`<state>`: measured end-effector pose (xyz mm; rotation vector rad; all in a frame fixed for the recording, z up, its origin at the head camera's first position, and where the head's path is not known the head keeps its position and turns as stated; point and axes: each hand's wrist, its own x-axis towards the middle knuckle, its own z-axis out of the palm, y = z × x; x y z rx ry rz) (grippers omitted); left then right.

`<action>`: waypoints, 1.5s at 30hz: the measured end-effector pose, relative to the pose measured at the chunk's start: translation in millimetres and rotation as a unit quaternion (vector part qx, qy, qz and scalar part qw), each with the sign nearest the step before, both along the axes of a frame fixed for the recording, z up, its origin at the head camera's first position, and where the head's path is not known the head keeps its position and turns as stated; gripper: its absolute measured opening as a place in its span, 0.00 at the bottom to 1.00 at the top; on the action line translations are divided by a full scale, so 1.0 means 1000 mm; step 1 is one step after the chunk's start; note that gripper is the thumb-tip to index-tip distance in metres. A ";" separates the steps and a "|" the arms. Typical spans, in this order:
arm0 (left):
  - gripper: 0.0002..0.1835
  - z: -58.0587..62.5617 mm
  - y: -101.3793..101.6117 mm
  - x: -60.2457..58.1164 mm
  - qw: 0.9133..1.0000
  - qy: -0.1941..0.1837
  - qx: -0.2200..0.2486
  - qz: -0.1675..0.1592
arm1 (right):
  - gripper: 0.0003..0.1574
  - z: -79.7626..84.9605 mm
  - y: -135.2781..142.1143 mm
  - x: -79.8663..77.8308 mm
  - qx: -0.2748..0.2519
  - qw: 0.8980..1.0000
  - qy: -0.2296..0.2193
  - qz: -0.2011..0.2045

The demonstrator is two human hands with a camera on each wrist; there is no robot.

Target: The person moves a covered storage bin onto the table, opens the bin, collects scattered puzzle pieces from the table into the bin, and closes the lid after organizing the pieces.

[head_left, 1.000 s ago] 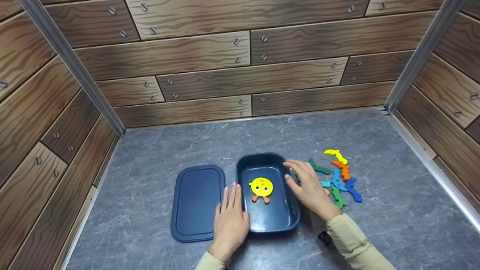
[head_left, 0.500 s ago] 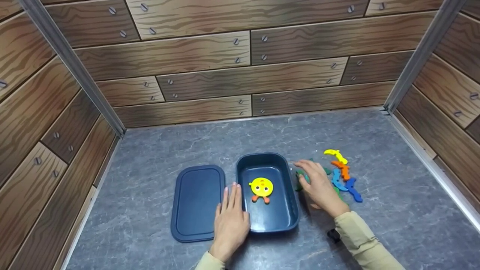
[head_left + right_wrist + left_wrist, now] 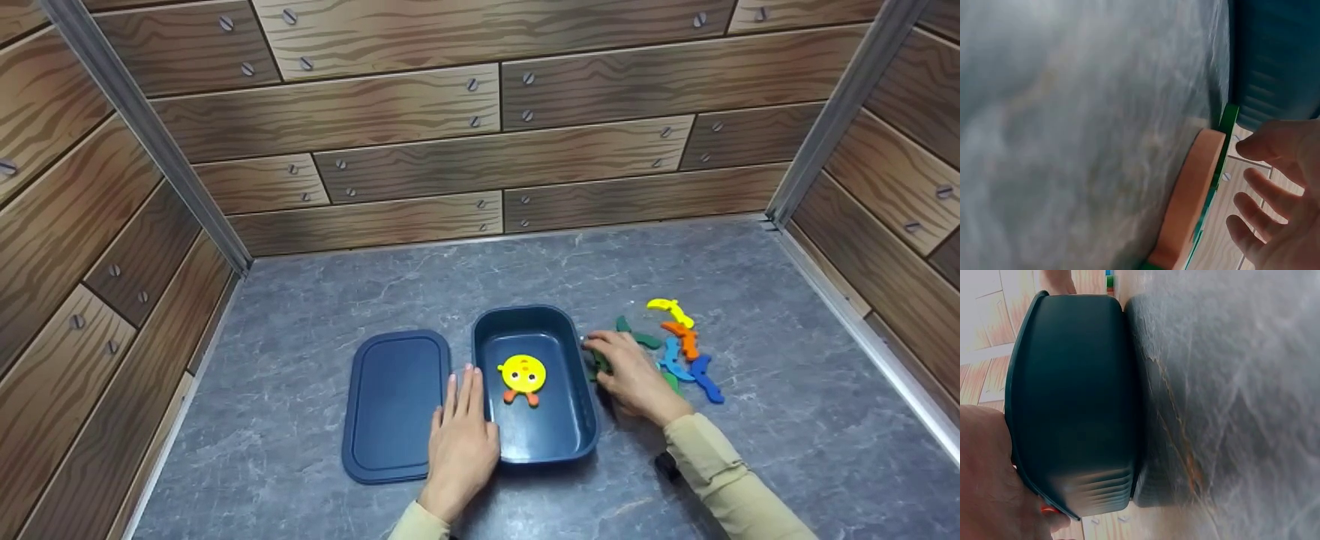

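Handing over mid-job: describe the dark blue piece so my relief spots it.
In the head view, find the open box, then the loose pieces to its right. The dark blue piece is the rightmost, darker than the light blue piece beside it.

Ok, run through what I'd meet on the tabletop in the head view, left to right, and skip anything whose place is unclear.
Navy lid → left hand → navy box with the yellow face piece inside → right hand → dark blue piece.
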<state>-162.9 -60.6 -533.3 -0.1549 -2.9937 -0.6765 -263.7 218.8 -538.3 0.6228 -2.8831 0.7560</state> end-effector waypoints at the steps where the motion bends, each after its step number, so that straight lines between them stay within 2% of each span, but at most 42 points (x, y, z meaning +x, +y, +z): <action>1: 0.37 0.000 0.000 0.000 1.000 -0.001 0.001 0.000 | 0.28 0.000 0.000 -0.001 0.008 1.000 -0.003 0.004; 7: 0.37 0.000 0.000 0.000 1.000 0.000 0.003 0.000 | 0.25 0.000 -0.001 -0.005 0.041 0.999 -0.030 0.014; 13: 0.37 0.000 0.000 0.000 1.000 0.000 0.005 0.001 | 0.22 0.001 -0.001 -0.006 0.057 0.998 -0.031 0.022; 25: 0.37 -0.005 0.002 0.001 1.000 0.002 0.008 0.004 | 0.26 -0.001 0.003 -0.001 0.042 0.997 -0.065 0.017; 32: 0.37 -0.003 0.001 -0.003 1.000 0.005 0.004 0.002 | 0.15 -0.001 0.006 -0.004 0.026 0.999 -0.030 0.013; 45: 0.36 -0.002 0.002 -0.002 1.000 0.000 0.005 0.006 | 0.10 -0.001 0.010 -0.001 0.013 0.999 -0.044 0.005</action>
